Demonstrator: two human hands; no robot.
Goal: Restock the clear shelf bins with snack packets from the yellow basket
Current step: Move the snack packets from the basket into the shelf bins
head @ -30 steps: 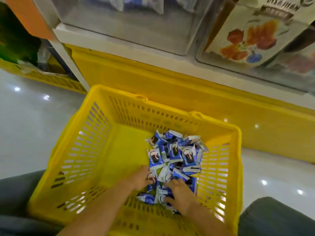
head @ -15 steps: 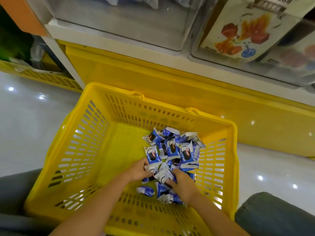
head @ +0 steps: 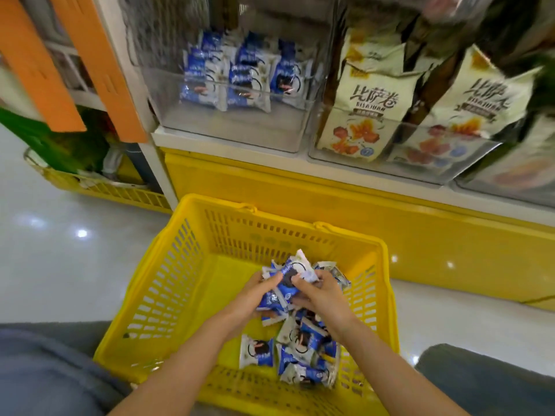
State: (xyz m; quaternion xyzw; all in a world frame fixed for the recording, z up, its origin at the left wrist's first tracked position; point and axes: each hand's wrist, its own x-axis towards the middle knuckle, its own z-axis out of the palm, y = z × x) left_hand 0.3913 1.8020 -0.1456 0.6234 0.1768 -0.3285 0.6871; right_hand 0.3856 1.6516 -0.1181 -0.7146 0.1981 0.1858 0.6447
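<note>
Head view, near to far. Nearest the camera, the person's grey-clad knees [head: 45,373] flank the yellow basket [head: 168,289], which stands on the glossy pale floor [head: 60,250]. Both bare forearms reach over the basket's near rim.

On the basket's bottom, below and nearer than the hands, lies a heap of loose snack packets [head: 303,349]. One single packet [head: 256,351] rests just to the left of the heap.

Above this heap the left hand [head: 249,298] and right hand [head: 322,295] meet around a held bunch of packets [head: 295,273]. Each grip is clenched on the bunch: the left fingers curl in from the left side, and the right thumb and fingers pinch it from the right. The bunch sits between the two palms, with its upper ends fanning out above the fingertips. It is raised clear of the heap, inside the basket walls.

The packets are small pillow-shaped wrappers in blue and white. Each shows a dark round biscuit, and the ends are crimped.

Beyond the basket runs the yellow plinth [head: 300,190] of the shelf unit, topped by a white ledge [head: 240,154]. On the ledge stands a clear bin [head: 228,124]. It holds stocked packets [head: 240,76] of the same blue-and-white kind, upright in rows toward its back. Just to its right, a neighbouring bin [head: 420,163] contains larger cream bags [head: 369,109] printed with orange shapes.
</note>
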